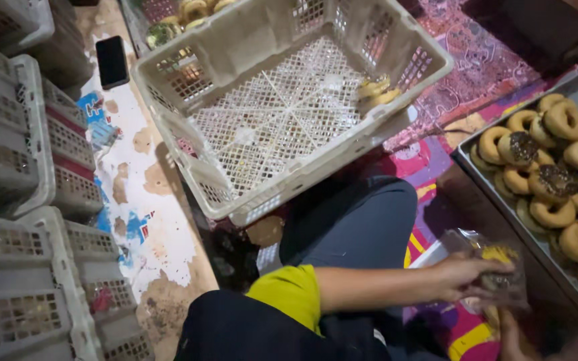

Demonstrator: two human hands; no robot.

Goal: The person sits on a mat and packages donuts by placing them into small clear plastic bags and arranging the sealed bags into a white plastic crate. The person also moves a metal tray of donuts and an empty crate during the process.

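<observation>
Left hand [466, 275]: grip closed over a clear bag [496, 267] holding a doughnut, low beside the tray [466, 160].
Right hand [513, 334]: under the bag; grip unclear.
Care: judged best to support the bag from below, avoiding squeezing the topping.
Crate [289, 100]: nearly empty, ahead of the knee.

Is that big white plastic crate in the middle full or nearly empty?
Nearly empty: the white lattice plastic crate shows bare mesh floor, with only a couple of bagged ring doughnuts in one corner.
</observation>
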